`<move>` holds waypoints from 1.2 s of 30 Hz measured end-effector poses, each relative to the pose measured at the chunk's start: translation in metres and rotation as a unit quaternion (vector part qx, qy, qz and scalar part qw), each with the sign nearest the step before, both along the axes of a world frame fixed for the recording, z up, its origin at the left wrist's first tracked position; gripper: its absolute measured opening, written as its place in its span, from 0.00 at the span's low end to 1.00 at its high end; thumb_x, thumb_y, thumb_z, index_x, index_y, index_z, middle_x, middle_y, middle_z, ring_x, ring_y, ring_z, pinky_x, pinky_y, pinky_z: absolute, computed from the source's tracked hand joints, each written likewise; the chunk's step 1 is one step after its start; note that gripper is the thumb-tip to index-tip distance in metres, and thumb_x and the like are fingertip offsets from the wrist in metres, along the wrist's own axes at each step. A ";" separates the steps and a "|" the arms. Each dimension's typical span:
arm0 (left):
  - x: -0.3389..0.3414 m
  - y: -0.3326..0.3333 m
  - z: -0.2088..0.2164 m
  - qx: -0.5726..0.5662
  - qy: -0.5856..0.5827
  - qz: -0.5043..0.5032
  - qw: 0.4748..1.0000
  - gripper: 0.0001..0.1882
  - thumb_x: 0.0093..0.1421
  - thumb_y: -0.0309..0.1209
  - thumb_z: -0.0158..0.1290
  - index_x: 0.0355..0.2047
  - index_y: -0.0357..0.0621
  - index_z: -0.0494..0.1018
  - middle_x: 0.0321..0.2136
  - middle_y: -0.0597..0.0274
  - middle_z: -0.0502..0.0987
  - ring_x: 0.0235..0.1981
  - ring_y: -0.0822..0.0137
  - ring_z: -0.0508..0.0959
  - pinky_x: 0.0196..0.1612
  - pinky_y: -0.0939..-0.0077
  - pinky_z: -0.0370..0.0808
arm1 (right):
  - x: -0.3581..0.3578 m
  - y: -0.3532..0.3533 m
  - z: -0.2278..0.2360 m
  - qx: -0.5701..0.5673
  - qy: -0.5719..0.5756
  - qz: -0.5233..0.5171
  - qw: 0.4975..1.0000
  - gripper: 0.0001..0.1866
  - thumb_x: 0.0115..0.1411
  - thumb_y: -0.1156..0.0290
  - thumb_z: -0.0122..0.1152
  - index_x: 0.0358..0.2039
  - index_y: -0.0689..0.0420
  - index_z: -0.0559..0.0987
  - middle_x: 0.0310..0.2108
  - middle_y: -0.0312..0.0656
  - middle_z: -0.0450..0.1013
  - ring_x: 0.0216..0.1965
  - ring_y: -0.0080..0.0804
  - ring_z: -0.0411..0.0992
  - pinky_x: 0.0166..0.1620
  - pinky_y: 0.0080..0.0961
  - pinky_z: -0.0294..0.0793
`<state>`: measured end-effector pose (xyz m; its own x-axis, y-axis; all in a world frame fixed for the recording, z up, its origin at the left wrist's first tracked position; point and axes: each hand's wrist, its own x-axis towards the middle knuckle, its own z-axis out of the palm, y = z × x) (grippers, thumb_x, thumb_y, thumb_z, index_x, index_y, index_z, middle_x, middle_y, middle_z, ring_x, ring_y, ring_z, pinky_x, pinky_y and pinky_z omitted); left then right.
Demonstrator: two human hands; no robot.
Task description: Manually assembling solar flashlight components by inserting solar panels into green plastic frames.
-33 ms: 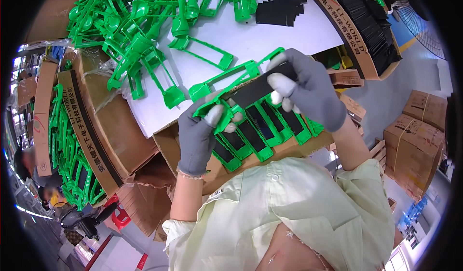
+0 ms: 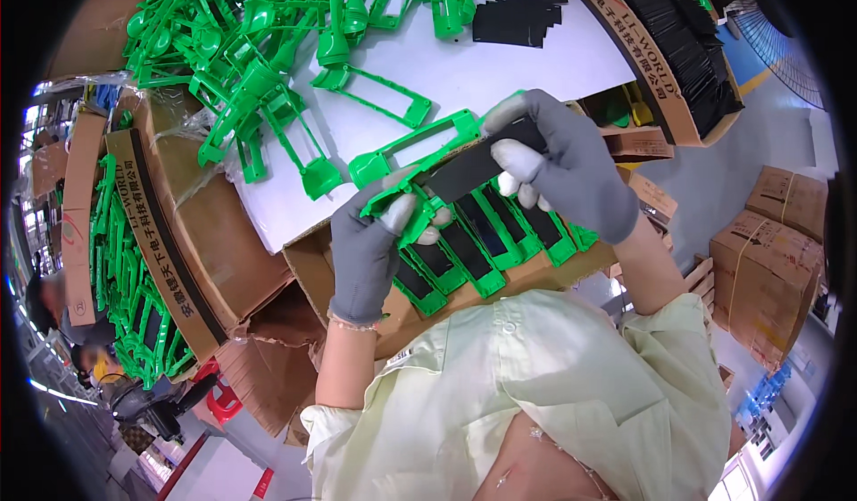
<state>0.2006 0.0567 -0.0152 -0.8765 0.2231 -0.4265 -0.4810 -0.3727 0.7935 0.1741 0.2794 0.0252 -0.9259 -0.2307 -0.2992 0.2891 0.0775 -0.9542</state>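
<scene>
My left hand (image 2: 366,260), in a grey glove with pale fingertips, is closed around the near-left end of a green plastic frame (image 2: 412,223). A flat black strip (image 2: 464,171) lies along that frame, tilted up to the right. The gloved right hand (image 2: 571,166) pinches the strip's far end, its thumb on the black face and its fingers over the frame's end. Below both hands, an open cardboard box (image 2: 308,264) holds several green frames with black strips (image 2: 478,264) in them, side by side. Part of the held frame is hidden by my fingers.
A heap of green frames (image 2: 241,64) covers the white table (image 2: 277,215) at the far left, with loose frames (image 2: 379,99) nearer. Black strips (image 2: 513,24) lie at the back; a carton of black strips (image 2: 665,37) stands right. Another carton of green parts (image 2: 134,269) is at left.
My right hand has shifted slightly left along the black strip, and its fingers now cover the green frame's far tip. The left hand has barely moved.
</scene>
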 end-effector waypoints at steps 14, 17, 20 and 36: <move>0.019 0.011 0.002 -0.003 0.007 0.023 1.000 0.16 0.60 0.23 0.50 0.47 0.26 0.69 0.32 0.52 0.77 0.29 0.59 0.81 0.25 0.79 0.80 | 0.021 -0.008 -0.029 0.140 0.132 0.002 0.981 0.11 0.60 0.71 0.55 0.41 0.61 0.70 0.23 0.37 0.71 0.19 0.17 0.69 0.23 0.16 0.68; 0.023 0.013 0.001 -0.025 -0.032 0.033 0.999 0.16 0.59 0.22 0.50 0.47 0.26 0.69 0.32 0.52 0.77 0.29 0.60 0.81 0.25 0.79 0.80 | 0.023 -0.005 -0.028 0.168 0.178 0.023 0.969 0.10 0.60 0.71 0.54 0.40 0.61 0.70 0.21 0.37 0.71 0.18 0.17 0.68 0.21 0.17 0.67; 0.026 0.013 0.004 -0.056 -0.021 0.022 0.998 0.15 0.59 0.21 0.50 0.47 0.27 0.69 0.32 0.52 0.77 0.29 0.60 0.81 0.24 0.79 0.80 | 0.027 -0.006 -0.020 0.169 0.136 0.034 0.976 0.09 0.61 0.70 0.54 0.39 0.61 0.70 0.20 0.36 0.71 0.17 0.18 0.68 0.21 0.17 0.67; 0.038 -0.002 0.004 -0.129 0.017 -0.046 0.990 0.13 0.54 0.18 0.55 0.41 0.29 0.74 0.30 0.54 0.77 0.26 0.64 0.80 0.23 0.81 0.76 | 0.036 0.013 -0.043 0.148 0.068 0.101 0.982 0.18 0.49 0.58 0.68 0.36 0.54 0.76 0.25 0.38 0.74 0.21 0.30 0.73 0.27 0.25 0.71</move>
